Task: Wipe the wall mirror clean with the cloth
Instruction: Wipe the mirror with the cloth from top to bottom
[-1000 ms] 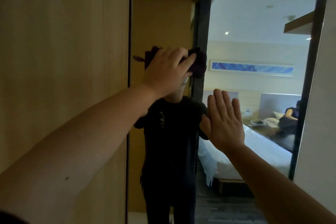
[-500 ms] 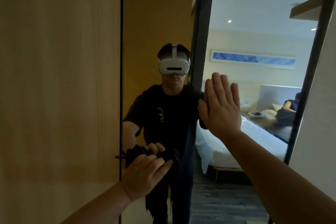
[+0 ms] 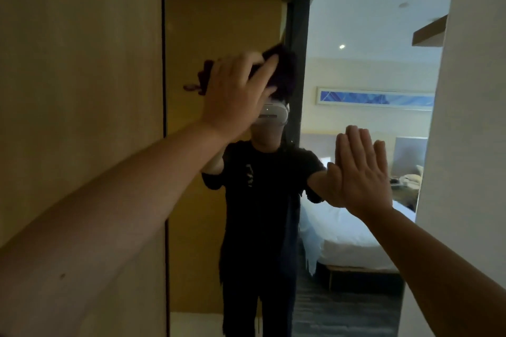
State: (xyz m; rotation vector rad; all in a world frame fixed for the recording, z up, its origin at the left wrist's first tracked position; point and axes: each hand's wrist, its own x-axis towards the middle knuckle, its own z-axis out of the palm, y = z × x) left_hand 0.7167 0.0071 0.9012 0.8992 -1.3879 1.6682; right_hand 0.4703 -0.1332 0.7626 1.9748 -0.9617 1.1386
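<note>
A tall wall mirror (image 3: 364, 44) with a thin dark frame fills the middle of the view. My left hand (image 3: 235, 96) presses a dark purple cloth (image 3: 282, 74) flat against the upper glass, at head height of the reflection. The cloth shows past my fingertips and at the left of the hand. My right hand (image 3: 358, 172) lies flat on the glass lower right, fingers straight and together, holding nothing. The mirror shows a person in a black shirt wearing a white headset.
A wooden wall panel (image 3: 79, 90) borders the mirror on the left. A white wall (image 3: 471, 117) juts out on the right. The reflection shows a bed with white sheets, a framed blue picture and dark carpet.
My left hand swept the cloth down to the lower glass, then back up to head height. My right hand stayed flat on the mirror.
</note>
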